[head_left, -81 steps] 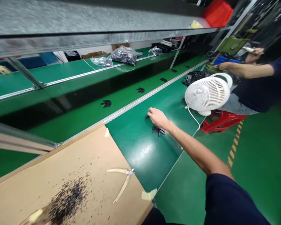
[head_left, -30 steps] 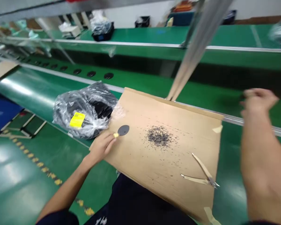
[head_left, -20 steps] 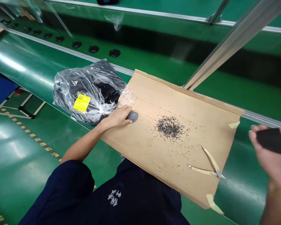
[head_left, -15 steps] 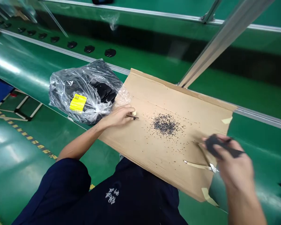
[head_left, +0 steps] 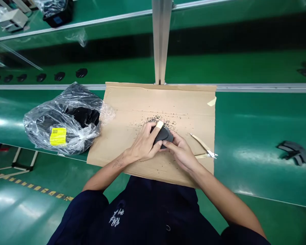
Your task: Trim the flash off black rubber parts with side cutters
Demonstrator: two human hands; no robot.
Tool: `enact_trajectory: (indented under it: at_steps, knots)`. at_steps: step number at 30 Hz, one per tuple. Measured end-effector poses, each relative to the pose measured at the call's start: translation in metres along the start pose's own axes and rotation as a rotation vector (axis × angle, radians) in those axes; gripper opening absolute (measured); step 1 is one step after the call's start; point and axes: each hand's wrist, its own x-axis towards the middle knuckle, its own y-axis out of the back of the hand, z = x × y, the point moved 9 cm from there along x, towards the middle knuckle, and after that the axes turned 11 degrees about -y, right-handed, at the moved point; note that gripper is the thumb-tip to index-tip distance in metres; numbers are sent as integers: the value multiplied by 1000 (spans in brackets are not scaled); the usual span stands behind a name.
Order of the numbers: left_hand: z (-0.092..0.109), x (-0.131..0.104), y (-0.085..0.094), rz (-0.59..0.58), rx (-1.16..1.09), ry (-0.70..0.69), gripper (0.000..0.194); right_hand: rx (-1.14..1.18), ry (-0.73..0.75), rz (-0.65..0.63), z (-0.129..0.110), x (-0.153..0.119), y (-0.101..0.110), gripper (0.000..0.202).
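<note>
Hands meet over the middle of a flat brown cardboard sheet (head_left: 178, 102) lying on the green desk (head_left: 255, 115). The left hand (head_left: 144, 144) and the right hand (head_left: 181, 153) both close their fingers (head_left: 155, 133) around a small dark grey rounded plastic part (head_left: 164, 134), held just above the cardboard beside a scatter of tiny black trimmings (head_left: 153, 120). A pale tape wrap sits on one left fingertip. Small metal cutters with tan handles (head_left: 203, 148) lie on the cardboard just right of the hands. A clear plastic bag of black parts with a yellow label (head_left: 63, 119) rests at the sheet's left edge. Another dark part (head_left: 293, 152) lies well apart on the right.
</note>
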Motion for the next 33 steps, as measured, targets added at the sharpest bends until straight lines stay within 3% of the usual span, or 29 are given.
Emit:
enact_trajectory:
  at_steps: [5,14,24,29,33]
  knots:
    - [-1,2,5,91,-77,44,49,30,32,18,1,-2,9,50]
    - [5,3,38,327,-25,19,18,-31,43,43,8,0,19,40]
    - [4,-3,34,312,12,68,22,-54,34,-20,2,-7,12,37]
    - [8,-6,36,339,36,24,19,-79,55,-25,-1,-6,9,38]
    - [18,-6,35,366,73,-66,18,-195,166,26,-9,-8,8,36]
